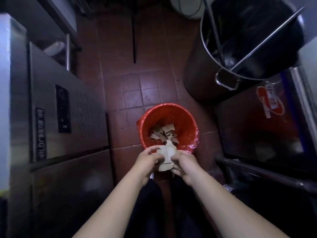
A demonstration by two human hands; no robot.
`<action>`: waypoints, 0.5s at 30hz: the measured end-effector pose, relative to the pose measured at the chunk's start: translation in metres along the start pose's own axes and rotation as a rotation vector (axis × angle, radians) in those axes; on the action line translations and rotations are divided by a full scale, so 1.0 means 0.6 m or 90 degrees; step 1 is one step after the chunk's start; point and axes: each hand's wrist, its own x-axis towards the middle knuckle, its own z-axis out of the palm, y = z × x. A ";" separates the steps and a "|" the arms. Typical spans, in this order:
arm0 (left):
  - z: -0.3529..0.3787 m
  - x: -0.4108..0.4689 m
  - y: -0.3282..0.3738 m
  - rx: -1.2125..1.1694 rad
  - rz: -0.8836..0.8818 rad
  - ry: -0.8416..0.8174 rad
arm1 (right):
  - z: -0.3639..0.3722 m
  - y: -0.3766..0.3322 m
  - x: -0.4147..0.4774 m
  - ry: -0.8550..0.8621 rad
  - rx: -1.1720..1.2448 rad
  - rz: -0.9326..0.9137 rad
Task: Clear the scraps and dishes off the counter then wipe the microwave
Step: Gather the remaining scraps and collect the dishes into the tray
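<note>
Both hands, left hand (148,158) and right hand (182,163), pinch pale torn paper scraps (167,156) over the near rim of the red plastic-lined bin (188,124); released here, scraps could spill outside that rim.

Left hand (147,160) and right hand (184,164) bare; both forearms (111,203) bare right down to the frame edge. Lower body: dark clothing (154,212), plain, fabric detail lost in dim light. Small pale patch (151,176) under the left wrist, perhaps a shoe tip: cannot tell.
</note>
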 end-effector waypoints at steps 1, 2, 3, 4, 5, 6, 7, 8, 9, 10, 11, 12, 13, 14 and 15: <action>0.002 0.042 -0.007 -0.027 -0.011 0.020 | -0.001 -0.002 0.045 0.003 0.004 0.011; 0.002 0.083 -0.016 -0.059 -0.022 0.045 | -0.004 -0.005 0.089 0.012 0.007 0.018; 0.001 0.123 -0.026 -0.087 -0.034 0.073 | -0.008 -0.008 0.131 0.026 0.010 0.023; 0.001 0.165 -0.037 -0.104 -0.047 0.100 | -0.012 -0.011 0.179 0.042 0.011 0.029; -0.001 0.204 -0.050 -0.109 -0.059 0.121 | -0.016 -0.012 0.225 0.057 0.010 0.036; -0.003 0.241 -0.061 -0.107 -0.070 0.137 | -0.021 -0.013 0.268 0.071 0.007 0.045; -0.004 0.275 -0.072 -0.099 -0.080 0.150 | -0.025 -0.014 0.308 0.082 0.003 0.054; -0.005 0.306 -0.081 -0.091 -0.087 0.160 | -0.025 -0.015 0.345 0.091 -0.007 0.062; -0.005 0.334 -0.090 -0.088 -0.089 0.166 | -0.025 -0.017 0.379 0.097 -0.020 0.068; -0.002 0.362 -0.096 -0.087 -0.086 0.167 | -0.023 -0.020 0.411 0.097 -0.033 0.071; 0.002 0.387 -0.101 -0.086 -0.082 0.164 | -0.020 -0.023 0.439 0.091 -0.044 0.072; 0.007 0.409 -0.106 -0.086 -0.082 0.158 | -0.015 -0.025 0.464 0.077 -0.054 0.072; 0.014 0.427 -0.108 -0.088 -0.083 0.151 | -0.009 -0.028 0.482 0.058 -0.068 0.076; 0.021 0.442 -0.110 -0.092 -0.082 0.145 | -0.004 -0.028 0.496 0.037 -0.101 0.074; 0.026 0.454 -0.112 -0.094 -0.079 0.145 | -0.002 -0.026 0.507 0.016 -0.158 0.067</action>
